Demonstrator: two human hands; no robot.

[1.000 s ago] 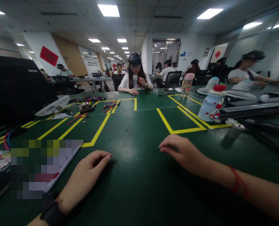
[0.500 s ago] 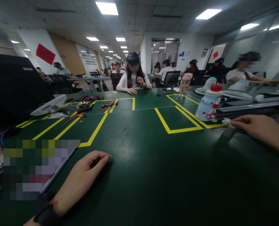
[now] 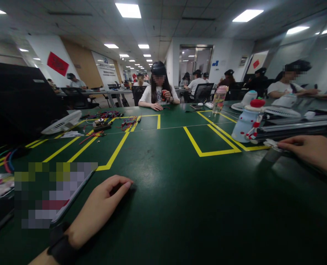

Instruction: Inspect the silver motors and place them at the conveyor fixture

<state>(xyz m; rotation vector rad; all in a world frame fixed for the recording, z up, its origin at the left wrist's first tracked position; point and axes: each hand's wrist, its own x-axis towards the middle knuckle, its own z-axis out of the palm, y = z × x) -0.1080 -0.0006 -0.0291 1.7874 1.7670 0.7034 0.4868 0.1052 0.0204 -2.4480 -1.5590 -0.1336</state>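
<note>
Head view: a green table (image 3: 157, 206) marked with yellow tape (image 3: 221, 152) stands in a lit office. The right hand's (image 3: 310, 151) fingertips touch the top of 1 grey cylinder (image 3: 272, 156) at the table's right; whether they pinch it, I cannot tell. The left hand (image 3: 105, 198) rests on the table, thumb and forefinger tips together. There are 3 white fans (image 3: 62, 124), 2 bottles (image 3: 244, 125) and 2 red wall papers (image 3: 57, 64). The wall sign's (image 3: 105, 70) writing is too blurred to read.

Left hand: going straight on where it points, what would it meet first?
The left hand would probably reach the yellow tape marking on the green table first, though depth is unclear.
</note>
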